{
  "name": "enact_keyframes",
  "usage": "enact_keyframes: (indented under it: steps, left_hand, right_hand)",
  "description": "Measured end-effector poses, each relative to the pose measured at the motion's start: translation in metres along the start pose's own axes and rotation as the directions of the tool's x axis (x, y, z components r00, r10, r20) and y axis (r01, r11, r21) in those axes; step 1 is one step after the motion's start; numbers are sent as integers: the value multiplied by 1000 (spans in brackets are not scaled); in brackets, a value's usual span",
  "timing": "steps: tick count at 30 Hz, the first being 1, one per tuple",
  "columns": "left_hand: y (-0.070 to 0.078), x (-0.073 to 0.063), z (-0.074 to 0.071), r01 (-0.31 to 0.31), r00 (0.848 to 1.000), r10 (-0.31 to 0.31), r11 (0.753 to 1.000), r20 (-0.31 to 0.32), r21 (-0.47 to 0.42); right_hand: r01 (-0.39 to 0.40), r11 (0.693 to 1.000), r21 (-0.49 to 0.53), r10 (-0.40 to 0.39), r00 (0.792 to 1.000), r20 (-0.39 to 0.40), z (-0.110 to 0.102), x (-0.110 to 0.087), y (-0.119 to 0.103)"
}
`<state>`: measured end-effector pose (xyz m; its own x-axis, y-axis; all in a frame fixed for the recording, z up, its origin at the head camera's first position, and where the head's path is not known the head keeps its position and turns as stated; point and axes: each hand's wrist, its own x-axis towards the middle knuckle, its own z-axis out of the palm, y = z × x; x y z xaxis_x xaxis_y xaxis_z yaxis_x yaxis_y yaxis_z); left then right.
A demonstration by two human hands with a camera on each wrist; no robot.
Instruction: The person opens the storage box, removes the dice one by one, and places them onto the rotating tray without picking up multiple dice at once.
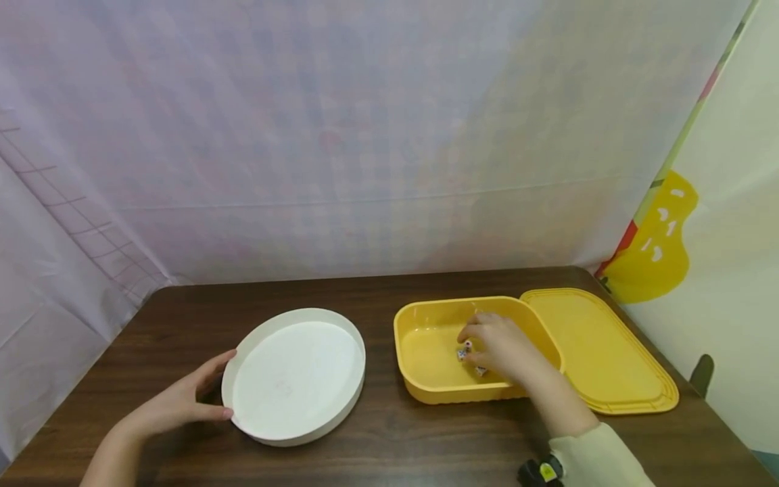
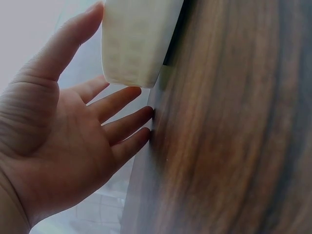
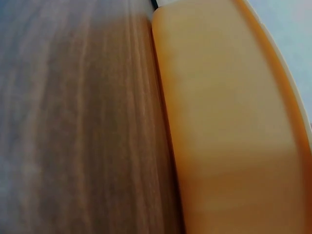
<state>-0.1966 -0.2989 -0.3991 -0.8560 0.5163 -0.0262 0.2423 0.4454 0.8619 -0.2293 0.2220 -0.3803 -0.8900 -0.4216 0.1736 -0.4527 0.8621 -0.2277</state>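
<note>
A round white tray [image 1: 292, 379] with a low wall lies on the table. My left hand [image 1: 173, 406] is at its left side, thumb and fingers spread, fingertips at the wall; the left wrist view shows the bare palm and the tray's wall [image 2: 134, 44]. My right hand [image 1: 502, 345] reaches into a yellow box [image 1: 426, 389], fingers bent downward over a few small white dice [image 1: 462, 354]. Some dice show between fingers and thumb; whether any is pinched is unclear. In the right wrist view, only the box's outer wall [image 3: 229, 107] shows, not the hand.
A yellow lid [image 1: 599, 345] lies flat right of the box, near the table's right edge. The dark wooden table [image 1: 377, 446] carries everything. A pale patterned cloth [image 1: 365, 135] hangs behind. A black band device [image 1: 538, 471] is on the right wrist.
</note>
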Motion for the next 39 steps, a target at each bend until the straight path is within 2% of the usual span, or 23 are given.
enact_keyframes:
  steps: [21,39]
  left_hand:
    - [-1,0,1,5,1000,-5,1000,-3,19]
    - [0,1,0,10,1000,-10,1000,6,12]
  right_hand:
    - [51,997,-63,-49,998,34,5,3,4]
    - [53,998,-42,-52,998,22,4,3,5]
